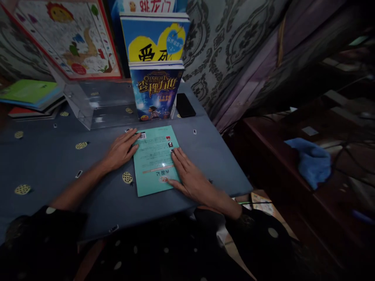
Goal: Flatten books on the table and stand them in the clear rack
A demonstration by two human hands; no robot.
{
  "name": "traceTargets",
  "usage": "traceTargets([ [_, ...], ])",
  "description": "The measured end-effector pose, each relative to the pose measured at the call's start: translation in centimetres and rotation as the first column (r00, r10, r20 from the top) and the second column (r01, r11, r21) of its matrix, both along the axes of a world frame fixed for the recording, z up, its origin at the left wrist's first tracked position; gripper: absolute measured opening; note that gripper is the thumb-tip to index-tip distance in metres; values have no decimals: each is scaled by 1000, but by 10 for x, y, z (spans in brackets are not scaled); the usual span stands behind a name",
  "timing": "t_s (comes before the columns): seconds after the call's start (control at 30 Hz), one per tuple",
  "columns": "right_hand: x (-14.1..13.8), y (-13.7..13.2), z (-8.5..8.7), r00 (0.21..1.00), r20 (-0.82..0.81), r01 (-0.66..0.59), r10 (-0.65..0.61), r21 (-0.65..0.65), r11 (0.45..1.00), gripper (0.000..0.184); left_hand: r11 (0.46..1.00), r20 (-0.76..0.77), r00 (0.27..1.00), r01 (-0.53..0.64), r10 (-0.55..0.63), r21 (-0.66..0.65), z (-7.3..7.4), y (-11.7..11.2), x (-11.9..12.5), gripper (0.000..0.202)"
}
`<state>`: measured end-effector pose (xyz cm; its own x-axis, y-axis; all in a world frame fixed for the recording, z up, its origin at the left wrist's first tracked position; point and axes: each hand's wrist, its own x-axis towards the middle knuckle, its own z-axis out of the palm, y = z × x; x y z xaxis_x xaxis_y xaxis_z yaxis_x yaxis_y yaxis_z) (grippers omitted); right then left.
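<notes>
A teal book [154,162] lies flat on the blue tablecloth, its printed text upside down to me and a barcode at its far left corner. My left hand [121,150] rests at the book's upper left edge, fingers stretched out and fingertips by the barcode. At the right edge, my right hand [189,173] lies with fingers extended, its fingers and thumb touching the cover. Neither hand is closed round the book. Just beyond it, a dark blue book with gold lettering [156,93] stands upright in front of a blue and yellow book [155,39].
A black phone [185,105] lies right of the standing books. A clear acrylic stand [84,113] is at the back left, beside a stack of books [32,95]. The table [211,156] ends at the right; beyond it a blue cloth [312,162] lies on a dark red surface.
</notes>
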<state>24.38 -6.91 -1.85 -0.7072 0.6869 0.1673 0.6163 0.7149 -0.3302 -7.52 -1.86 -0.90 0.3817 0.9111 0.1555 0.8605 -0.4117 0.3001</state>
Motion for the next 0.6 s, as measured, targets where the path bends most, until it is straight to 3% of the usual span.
traceTargets([
  [0.13, 15, -28, 8, 998, 6, -60, 60, -2, 998, 114, 999, -3, 999, 33, -33, 30, 2, -12, 4, 60],
  [0.23, 25, -49, 13, 995, -4, -102, 102, -27, 994, 116, 998, 16, 998, 58, -59, 36, 3, -24, 10, 59],
  [0.43, 36, -85, 7, 986, -121, -119, 116, -16, 993, 74, 993, 85, 990, 115, -114, -5, 7, -44, 19, 56],
  [0.6, 39, -84, 1, 957, -258, -109, 134, 109, 988, 54, 991, 152, 981, 127, -119, -47, 13, -51, 24, 56],
])
